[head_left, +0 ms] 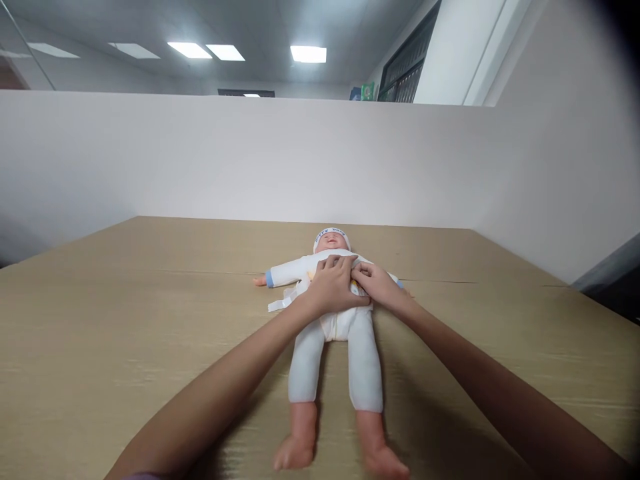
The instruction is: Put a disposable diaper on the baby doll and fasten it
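A baby doll (365, 367) in a white suit with blue cuffs lies on its back, feet toward me. Around its hips is a white diaper (336, 328). One loose side tab of the diaper (281, 303) sticks out to the left. My left hand (334, 287) lies over the doll's belly and the diaper's front, fingers spread and thumb pointing right. Close beside it, my right hand (379, 285) has its fingers pinched together at the diaper's upper right edge. Both hands hide most of the diaper's waist.
The doll lies on a wide tan tabletop (150, 320). White partition walls (250, 160) stand behind the table and on its right. A dark object (615, 280) shows beyond the right edge.
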`<state>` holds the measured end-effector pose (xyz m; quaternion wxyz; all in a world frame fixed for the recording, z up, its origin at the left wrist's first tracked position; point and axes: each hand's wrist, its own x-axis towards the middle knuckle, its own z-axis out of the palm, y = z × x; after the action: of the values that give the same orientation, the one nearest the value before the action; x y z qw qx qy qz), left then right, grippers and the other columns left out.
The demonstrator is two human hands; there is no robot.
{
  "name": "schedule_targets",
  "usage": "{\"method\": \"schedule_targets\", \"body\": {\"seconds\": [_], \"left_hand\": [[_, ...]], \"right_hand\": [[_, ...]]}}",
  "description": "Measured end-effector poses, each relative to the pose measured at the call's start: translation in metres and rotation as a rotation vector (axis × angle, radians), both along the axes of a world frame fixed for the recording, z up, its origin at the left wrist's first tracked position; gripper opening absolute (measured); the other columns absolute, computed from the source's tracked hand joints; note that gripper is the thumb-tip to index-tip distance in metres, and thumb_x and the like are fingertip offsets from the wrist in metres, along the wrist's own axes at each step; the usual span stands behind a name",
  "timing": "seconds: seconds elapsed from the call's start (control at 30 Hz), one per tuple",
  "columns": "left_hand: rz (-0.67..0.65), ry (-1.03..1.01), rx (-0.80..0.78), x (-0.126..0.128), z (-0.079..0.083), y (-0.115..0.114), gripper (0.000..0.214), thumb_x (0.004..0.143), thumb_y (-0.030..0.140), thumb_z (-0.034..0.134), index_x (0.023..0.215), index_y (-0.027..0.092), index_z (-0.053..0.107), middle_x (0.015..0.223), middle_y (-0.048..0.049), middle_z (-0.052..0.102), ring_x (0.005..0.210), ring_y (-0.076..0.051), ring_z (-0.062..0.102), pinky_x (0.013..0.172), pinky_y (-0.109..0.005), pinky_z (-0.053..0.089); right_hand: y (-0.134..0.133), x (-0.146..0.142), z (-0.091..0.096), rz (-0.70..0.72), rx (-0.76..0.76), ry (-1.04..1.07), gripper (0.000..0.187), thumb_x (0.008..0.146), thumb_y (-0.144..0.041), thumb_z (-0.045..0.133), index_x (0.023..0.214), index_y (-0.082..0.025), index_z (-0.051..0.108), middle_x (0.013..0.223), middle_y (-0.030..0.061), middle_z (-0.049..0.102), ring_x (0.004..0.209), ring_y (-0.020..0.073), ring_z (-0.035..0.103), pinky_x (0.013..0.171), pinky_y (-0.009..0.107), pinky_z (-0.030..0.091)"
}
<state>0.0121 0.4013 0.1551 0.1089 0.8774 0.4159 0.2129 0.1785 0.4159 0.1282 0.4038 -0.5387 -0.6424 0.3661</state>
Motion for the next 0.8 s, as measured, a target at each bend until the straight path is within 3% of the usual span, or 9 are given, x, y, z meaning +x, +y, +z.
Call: {"method": "schedule_targets", "body": {"seconds": [0.13, 0.23, 0.33, 0.43, 0.57, 0.7, 0.8], "left_hand": [[-0.047, -0.023, -0.065, -0.003, 0.0, 0.006, 0.09, 0.077, 0.053, 0.076, 0.152, 0.024, 0.036, 0.165, -0.0118, 0.043, 0.15, -0.04, 0.033, 0.12, -0.062, 0.028], [-0.089, -0.076, -0.195, -0.012, 0.007, 0.012, 0.099, 0.071, 0.051, 0.082, 0.154, 0.027, 0.034, 0.166, -0.0117, 0.041, 0.152, -0.041, 0.03, 0.121, -0.063, 0.029], [-0.164, -0.236, -0.413, -0.025, 0.016, 0.017, 0.1, 0.072, 0.046, 0.084, 0.155, 0.028, 0.032, 0.163, -0.014, 0.044, 0.148, -0.037, 0.042, 0.116, -0.054, 0.042], [-0.22, -0.459, -0.519, -0.036, 0.017, 0.019, 0.076, 0.085, 0.044, 0.077, 0.15, 0.028, 0.041, 0.158, -0.0106, 0.052, 0.143, -0.03, 0.052, 0.114, -0.045, 0.048], [-0.09, -0.533, -0.275, -0.057, -0.003, 0.01, 0.042, 0.095, 0.045, 0.066, 0.132, 0.025, 0.059, 0.142, -0.0086, 0.063, 0.132, -0.028, 0.059, 0.112, -0.045, 0.047], [-0.02, -0.412, -0.074, -0.096, -0.035, -0.002, 0.037, 0.105, 0.047, 0.05, 0.133, 0.025, 0.059, 0.137, -0.0077, 0.065, 0.127, -0.027, 0.059, 0.109, -0.045, 0.046], [0.046, -0.3, 0.055, -0.126, -0.057, -0.005, 0.031, 0.106, 0.041, 0.048, 0.129, 0.022, 0.06, 0.13, -0.0092, 0.067, 0.122, -0.028, 0.059, 0.108, -0.046, 0.044]], "right_hand": [[-0.029, -0.001, -0.006, -0.052, 0.264, -0.097, 0.026, 0.093, -0.047, 0.063, 0.1, -0.021, 0.065, 0.098, 0.0045, 0.068, 0.088, 0.0209, 0.063, 0.081, 0.036, 0.053], [-0.053, 0.006, -0.013, -0.004, 0.514, -0.208, 0.029, 0.104, -0.043, 0.053, 0.12, -0.025, 0.068, 0.128, 0.0099, 0.068, 0.118, 0.027, 0.063, 0.104, 0.046, 0.051], [-0.063, 0.018, -0.025, 0.185, 0.646, -0.308, 0.043, 0.108, -0.038, 0.046, 0.15, -0.029, 0.054, 0.156, 0.0095, 0.054, 0.148, 0.0294, 0.045, 0.124, 0.055, 0.037], [-0.062, 0.028, -0.033, 0.318, 0.667, -0.355, 0.056, 0.109, -0.038, 0.044, 0.164, -0.03, 0.035, 0.168, 0.0082, 0.041, 0.155, 0.0291, 0.037, 0.127, 0.057, 0.033], [-0.058, 0.031, -0.036, 0.341, 0.662, -0.373, 0.057, 0.11, -0.038, 0.039, 0.166, -0.031, 0.031, 0.17, 0.0056, 0.037, 0.157, 0.028, 0.034, 0.129, 0.056, 0.03], [-0.059, 0.031, -0.036, 0.33, 0.682, -0.403, 0.057, 0.11, -0.038, 0.037, 0.166, -0.03, 0.03, 0.171, 0.0062, 0.037, 0.158, 0.0286, 0.033, 0.129, 0.056, 0.03], [-0.061, 0.03, -0.033, 0.293, 0.727, -0.441, 0.056, 0.109, -0.036, 0.038, 0.164, -0.03, 0.033, 0.168, 0.0078, 0.041, 0.156, 0.03, 0.036, 0.127, 0.057, 0.032]]}}
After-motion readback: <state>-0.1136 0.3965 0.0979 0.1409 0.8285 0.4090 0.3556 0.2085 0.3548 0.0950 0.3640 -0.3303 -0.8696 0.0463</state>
